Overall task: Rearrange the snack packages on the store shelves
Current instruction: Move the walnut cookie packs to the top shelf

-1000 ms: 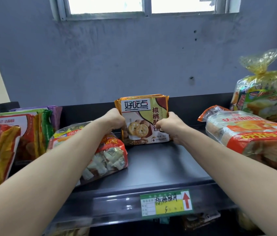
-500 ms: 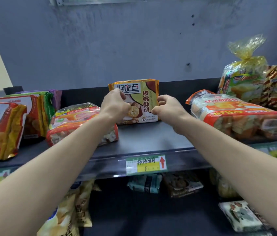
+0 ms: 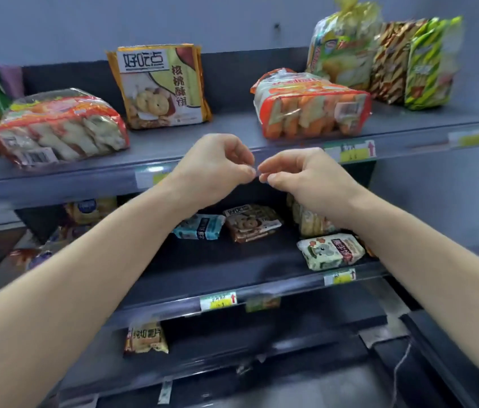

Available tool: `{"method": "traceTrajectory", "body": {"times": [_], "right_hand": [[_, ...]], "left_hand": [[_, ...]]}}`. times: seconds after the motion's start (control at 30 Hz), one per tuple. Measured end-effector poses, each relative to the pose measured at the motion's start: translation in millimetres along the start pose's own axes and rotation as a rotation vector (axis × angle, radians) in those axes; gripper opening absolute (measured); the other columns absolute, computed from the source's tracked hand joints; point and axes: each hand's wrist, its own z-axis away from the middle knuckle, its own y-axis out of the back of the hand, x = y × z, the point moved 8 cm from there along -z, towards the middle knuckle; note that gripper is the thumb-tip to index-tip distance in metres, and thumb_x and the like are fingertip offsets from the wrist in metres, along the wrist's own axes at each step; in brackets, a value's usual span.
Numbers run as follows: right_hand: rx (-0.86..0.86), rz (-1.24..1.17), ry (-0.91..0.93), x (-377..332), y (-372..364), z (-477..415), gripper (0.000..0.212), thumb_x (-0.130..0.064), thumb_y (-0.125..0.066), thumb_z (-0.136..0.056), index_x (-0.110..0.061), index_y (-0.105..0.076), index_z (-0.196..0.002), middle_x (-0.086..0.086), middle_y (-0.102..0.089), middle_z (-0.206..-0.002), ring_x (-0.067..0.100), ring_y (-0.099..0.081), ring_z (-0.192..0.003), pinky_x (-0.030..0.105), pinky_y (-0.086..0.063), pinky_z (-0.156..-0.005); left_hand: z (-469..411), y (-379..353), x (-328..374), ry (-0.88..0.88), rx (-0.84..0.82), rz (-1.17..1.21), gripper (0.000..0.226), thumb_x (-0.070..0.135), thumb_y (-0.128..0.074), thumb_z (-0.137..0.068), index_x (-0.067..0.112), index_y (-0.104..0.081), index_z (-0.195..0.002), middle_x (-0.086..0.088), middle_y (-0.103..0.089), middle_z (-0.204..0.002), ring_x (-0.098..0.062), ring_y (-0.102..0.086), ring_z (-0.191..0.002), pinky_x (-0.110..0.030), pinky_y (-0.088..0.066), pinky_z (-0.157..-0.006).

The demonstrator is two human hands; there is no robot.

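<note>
Clear snack bag [image 3: 61, 128] lies at left on top shelf [image 3: 229, 129]; walnut biscuit pack [image 3: 158, 86] stands upright against the back panel, untouched; left hand [image 3: 214, 169] and right hand [image 3: 306, 178] hover before the shelf edge, fingers loosely curled, holding nothing, tips nearly meeting; second clear snack bag [image 3: 311, 104] lies at right.

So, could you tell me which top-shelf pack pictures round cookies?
The orange-edged pack standing upright at the back; the left bag and right bag beside it lie flat.
</note>
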Motion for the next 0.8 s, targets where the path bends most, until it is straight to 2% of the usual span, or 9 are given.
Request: {"method": "traceTrajectory", "body": {"times": [0.07,0.17,0.23,0.33,0.5,0.6,0.67,0.73,0.8], "right_hand": [[-0.034,0.006,-0.067,24,-1,13,0.018,-0.011,-0.058,-0.089,-0.016,-0.069,-0.102,0.003,-0.071,-0.102,0.015,-0.065,-0.100,0.031,-0.049,-0.095],[-0.080,0.043,-0.152,59,-8,27,0.022,-0.014,-0.057,-0.091,-0.017,-0.068,-0.109,-0.001,-0.069,-0.107,0.011,-0.062,-0.100,0.022,-0.045,-0.085],[-0.110,0.048,-0.212,84,-14,32,0.024,-0.013,-0.056,-0.091,-0.016,-0.067,-0.113,-0.002,-0.067,-0.109,0.010,-0.060,-0.101,0.021,-0.042,-0.085],[-0.140,0.026,-0.307,122,-27,32,0.028,-0.012,-0.057,-0.091,-0.014,-0.065,-0.117,0.002,-0.065,-0.117,0.013,-0.059,-0.104,0.026,-0.045,-0.096],[-0.153,-0.080,-0.474,179,-53,14,0.032,-0.012,-0.059,-0.089,-0.014,-0.062,-0.121,0.005,-0.063,-0.122,0.019,-0.057,-0.114,0.036,-0.043,-0.106],[-0.105,-0.130,-0.545,204,-63,-5,0.036,-0.012,-0.061,-0.087,-0.014,-0.061,-0.123,0.007,-0.064,-0.120,0.025,-0.059,-0.112,0.040,-0.046,-0.103],[-0.083,-0.150,-0.579,218,-71,-21,0.039,-0.010,-0.061,-0.087,-0.011,-0.058,-0.126,0.009,-0.062,-0.122,0.025,-0.058,-0.112,0.039,-0.046,-0.103],[-0.074,-0.176,-0.596,231,-80,-38,0.042,-0.007,-0.060,-0.087,-0.006,-0.055,-0.129,0.012,-0.058,-0.127,0.025,-0.054,-0.118,0.038,-0.042,-0.106],[-0.058,-0.169,-0.606,242,-86,-55,0.045,-0.005,-0.059,-0.087,-0.003,-0.052,-0.132,0.012,-0.055,-0.131,0.026,-0.052,-0.120,0.037,-0.042,-0.106]], "left_hand": [[9,-24,-8,0.047,-0.054,-0.018,0.010,0.018,-0.067,-0.082,0.019,-0.067,-0.093,0.002,-0.067,-0.089,-0.011,-0.059,-0.079,-0.023,-0.047,-0.067],[19,-55,-30,0.151,-0.107,-0.033,0.015,0.017,-0.065,-0.084,0.015,-0.069,-0.098,0.000,-0.067,-0.093,-0.014,-0.062,-0.084,-0.022,-0.048,-0.072],[23,-73,-52,0.228,-0.149,-0.025,0.016,0.016,-0.065,-0.084,0.014,-0.069,-0.100,-0.001,-0.067,-0.095,-0.015,-0.062,-0.085,-0.025,-0.051,-0.076],[26,-94,-87,0.336,-0.191,0.012,0.013,0.014,-0.065,-0.083,0.014,-0.068,-0.095,-0.005,-0.068,-0.099,-0.023,-0.065,-0.094,-0.038,-0.054,-0.089],[6,-123,-143,0.476,-0.249,0.072,0.014,0.013,-0.063,-0.086,0.012,-0.063,-0.101,-0.012,-0.067,-0.105,-0.025,-0.062,-0.100,-0.038,-0.050,-0.094],[-16,-139,-174,0.512,-0.273,0.091,0.014,0.013,-0.063,-0.087,0.013,-0.061,-0.101,-0.014,-0.063,-0.117,-0.024,-0.060,-0.099,-0.035,-0.048,-0.094],[-34,-151,-192,0.517,-0.291,0.100,0.020,0.012,-0.063,-0.087,0.011,-0.061,-0.107,-0.015,-0.058,-0.126,-0.026,-0.057,-0.109,-0.032,-0.045,-0.095],[-53,-161,-208,0.514,-0.309,0.081,0.030,0.012,-0.061,-0.089,0.009,-0.059,-0.119,-0.014,-0.055,-0.130,-0.027,-0.052,-0.118,-0.031,-0.043,-0.098],[-71,-168,-221,0.502,-0.318,0.047,0.034,0.013,-0.060,-0.089,0.009,-0.058,-0.123,-0.009,-0.054,-0.129,-0.025,-0.051,-0.119,-0.029,-0.043,-0.094]]}}
